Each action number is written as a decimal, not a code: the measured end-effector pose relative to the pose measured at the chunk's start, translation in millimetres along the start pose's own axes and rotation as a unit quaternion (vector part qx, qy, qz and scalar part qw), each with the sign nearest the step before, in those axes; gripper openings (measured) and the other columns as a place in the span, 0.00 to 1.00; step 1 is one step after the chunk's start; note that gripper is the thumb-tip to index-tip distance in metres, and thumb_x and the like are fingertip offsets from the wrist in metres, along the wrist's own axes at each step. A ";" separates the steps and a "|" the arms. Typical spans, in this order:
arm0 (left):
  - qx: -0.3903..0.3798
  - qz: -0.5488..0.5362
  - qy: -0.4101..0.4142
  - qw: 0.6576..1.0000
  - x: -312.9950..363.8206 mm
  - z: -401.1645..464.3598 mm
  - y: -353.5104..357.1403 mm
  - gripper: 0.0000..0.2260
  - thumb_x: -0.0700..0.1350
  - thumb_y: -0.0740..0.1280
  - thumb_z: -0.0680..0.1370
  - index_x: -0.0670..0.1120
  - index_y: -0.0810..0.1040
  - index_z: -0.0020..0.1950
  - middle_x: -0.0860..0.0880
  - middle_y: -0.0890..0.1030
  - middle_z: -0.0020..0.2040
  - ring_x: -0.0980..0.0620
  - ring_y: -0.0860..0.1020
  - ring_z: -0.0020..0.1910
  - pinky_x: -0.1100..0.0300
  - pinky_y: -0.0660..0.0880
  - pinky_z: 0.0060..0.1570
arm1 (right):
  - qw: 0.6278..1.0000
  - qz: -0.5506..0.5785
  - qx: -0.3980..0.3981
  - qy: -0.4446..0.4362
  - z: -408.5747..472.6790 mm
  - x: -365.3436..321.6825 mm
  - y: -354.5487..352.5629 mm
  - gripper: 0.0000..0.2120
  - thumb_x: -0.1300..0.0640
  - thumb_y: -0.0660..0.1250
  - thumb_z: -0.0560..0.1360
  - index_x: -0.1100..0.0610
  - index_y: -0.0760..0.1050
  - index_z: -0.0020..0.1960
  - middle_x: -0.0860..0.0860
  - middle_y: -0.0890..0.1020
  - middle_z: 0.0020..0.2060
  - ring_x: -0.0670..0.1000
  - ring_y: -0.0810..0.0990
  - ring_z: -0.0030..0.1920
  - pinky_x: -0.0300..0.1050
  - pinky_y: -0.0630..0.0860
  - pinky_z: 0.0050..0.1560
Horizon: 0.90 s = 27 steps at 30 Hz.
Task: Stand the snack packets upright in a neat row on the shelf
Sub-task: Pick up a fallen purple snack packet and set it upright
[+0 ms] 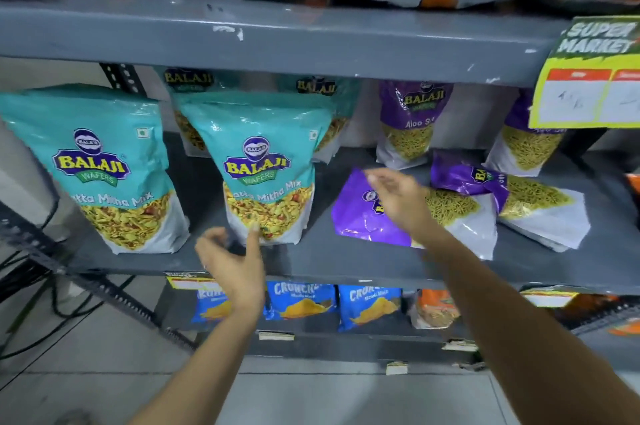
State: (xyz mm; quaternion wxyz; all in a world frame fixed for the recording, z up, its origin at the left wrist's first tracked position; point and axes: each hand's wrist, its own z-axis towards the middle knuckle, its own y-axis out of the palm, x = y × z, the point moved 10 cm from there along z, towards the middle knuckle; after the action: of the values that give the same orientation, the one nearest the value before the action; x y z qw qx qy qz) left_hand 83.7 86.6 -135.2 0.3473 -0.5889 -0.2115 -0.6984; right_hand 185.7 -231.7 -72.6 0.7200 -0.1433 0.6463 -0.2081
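On the middle shelf [311, 262], two packets are being kept upright near the front edge: one [100, 168] toward the left end and a second [266, 168] just right of it. Behind the second, two more upright packets [187, 85] are being held against the back. Toward the right, two packets [412, 119] are being stood at the back edge, and before them two others [374, 213] are being left lying flat, side by side. The left hand [232, 265] is being held at the front edge, before the second packet; the right hand [398, 199] is being held over the nearer flat packet.
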 end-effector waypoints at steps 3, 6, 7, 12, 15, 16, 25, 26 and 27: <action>-0.098 -0.028 -0.060 0.993 -0.4 -47.4 49.0 0.11 0.43 0.72 0.75 0.52 0.71 0.39 0.49 0.74 0.33 0.47 0.72 0.33 0.50 0.73 0.40 | 0.964 -0.260 0.057 0.024 11.9 35.8 -81.7 0.12 0.56 0.63 0.77 0.60 0.83 0.50 0.60 0.86 0.48 0.61 0.84 0.50 0.52 0.78 0.53; -0.257 0.013 -0.178 0.950 -4.0 -104.6 128.2 0.15 0.53 0.72 0.72 0.44 0.78 0.32 0.46 0.83 0.32 0.44 0.82 0.34 0.47 0.82 0.41 | 0.920 -0.377 -0.039 0.101 17.4 67.1 -105.6 0.14 0.51 0.68 0.72 0.51 0.82 0.57 0.55 0.82 0.61 0.60 0.77 0.63 0.53 0.73 0.65; -0.293 0.007 -0.228 0.929 -0.6 -124.5 151.3 0.16 0.55 0.72 0.72 0.44 0.79 0.33 0.44 0.84 0.36 0.43 0.83 0.37 0.48 0.83 0.40 | 0.911 -0.390 -0.077 0.112 19.0 75.8 -104.6 0.18 0.46 0.70 0.70 0.49 0.81 0.59 0.53 0.80 0.63 0.59 0.76 0.65 0.53 0.71 0.67; -0.304 -0.136 -0.428 0.840 21.6 -195.9 222.2 0.10 0.53 0.68 0.78 0.48 0.78 0.52 0.46 0.83 0.52 0.48 0.79 0.44 0.58 0.78 0.39 | 0.891 -0.364 -0.224 0.152 15.1 101.0 -100.7 0.31 0.30 0.75 0.57 0.56 0.79 0.43 0.53 0.81 0.38 0.55 0.80 0.44 0.45 0.74 0.43; -0.238 -0.181 -0.465 0.833 16.1 -207.6 228.8 0.20 0.53 0.72 0.75 0.41 0.78 0.60 0.42 0.84 0.55 0.45 0.83 0.45 0.50 0.80 0.45 | 0.893 -0.287 -0.281 0.202 -9.5 118.8 -101.1 0.26 0.27 0.71 0.62 0.49 0.72 0.38 0.48 0.73 0.31 0.49 0.73 0.33 0.40 0.68 0.33; -0.222 -0.187 -0.466 0.836 14.3 -210.2 227.0 0.20 0.53 0.72 0.75 0.41 0.78 0.58 0.42 0.84 0.54 0.44 0.83 0.46 0.48 0.80 0.46 | 0.898 -0.255 -0.287 0.215 -17.5 127.8 -101.0 0.27 0.25 0.69 0.62 0.49 0.74 0.43 0.49 0.77 0.36 0.49 0.76 0.37 0.40 0.72 0.39; -0.162 -0.262 -0.310 0.899 44.1 -212.8 190.0 0.08 0.51 0.61 0.82 0.50 0.77 0.53 0.51 0.85 0.45 0.51 0.83 0.43 0.55 0.80 0.47 | 0.980 0.114 -0.072 0.146 -55.9 136.4 -115.3 0.23 0.38 0.69 0.72 0.60 0.78 0.47 0.51 0.79 0.41 0.49 0.75 0.47 0.48 0.68 0.51; -0.168 -0.282 -0.296 0.897 51.2 -213.1 183.8 0.07 0.49 0.62 0.82 0.48 0.76 0.52 0.52 0.86 0.43 0.54 0.83 0.40 0.58 0.80 0.43 | 0.973 0.165 -0.060 0.150 -65.0 134.7 -116.0 0.26 0.37 0.70 0.70 0.61 0.78 0.48 0.54 0.79 0.42 0.51 0.75 0.46 0.49 0.69 0.51; -0.177 -0.300 -0.281 0.894 57.1 -212.7 179.0 0.06 0.47 0.62 0.82 0.47 0.76 0.52 0.53 0.86 0.40 0.56 0.83 0.37 0.61 0.80 0.40 | 0.961 0.223 -0.057 0.151 -74.2 130.9 -114.6 0.28 0.36 0.71 0.68 0.62 0.78 0.49 0.58 0.80 0.44 0.52 0.76 0.47 0.51 0.70 0.52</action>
State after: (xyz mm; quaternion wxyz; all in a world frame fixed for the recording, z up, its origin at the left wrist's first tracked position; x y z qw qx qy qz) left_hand 67.7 -196.6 -146.4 -0.0626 -0.7207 -0.3400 -0.6009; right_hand 109.3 -390.5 -141.3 0.6328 -0.0036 0.7740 -0.0243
